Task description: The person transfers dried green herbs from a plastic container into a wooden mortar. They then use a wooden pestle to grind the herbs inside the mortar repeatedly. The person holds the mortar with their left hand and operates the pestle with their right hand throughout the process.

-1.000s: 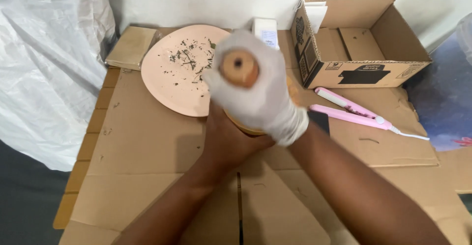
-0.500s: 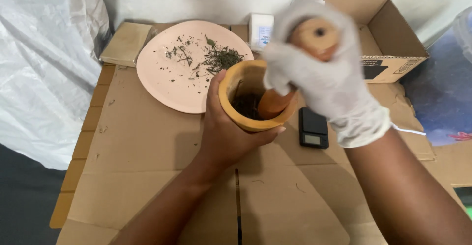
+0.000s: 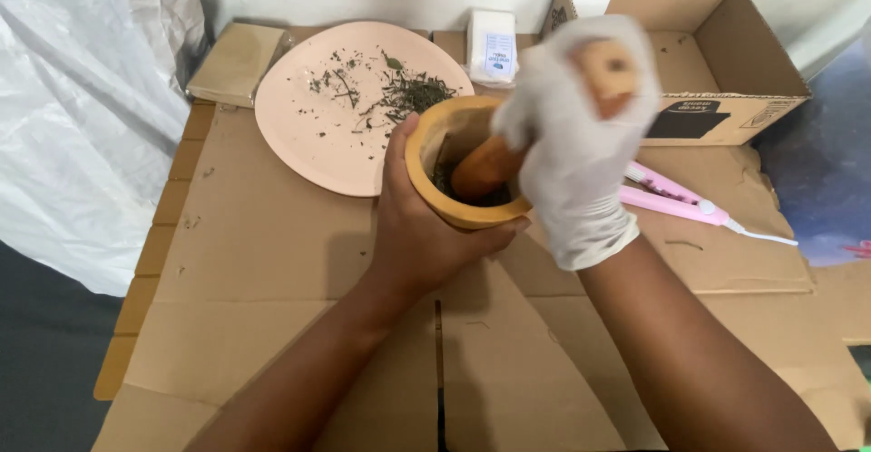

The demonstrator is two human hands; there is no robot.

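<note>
- The bare left hand [image 3: 422, 234] was wrapped tight around the mortar [image 3: 458, 166], which stood on the cardboard worktop [image 3: 272, 270].
- The gloved right hand [image 3: 581, 134] gripped the pestle [image 3: 485, 166]; its tip sat tilted inside the mortar, among dark herbs.
- A pink plate [image 3: 318, 134] with herb bits touched the mortar's left side.
- A pink tool [image 3: 671, 200] lay right of the hands, near an open box [image 3: 717, 62].

Wooden mortar [image 3: 458, 200] upright w/ tilted pestle [image 3: 490, 163] inside.
</note>
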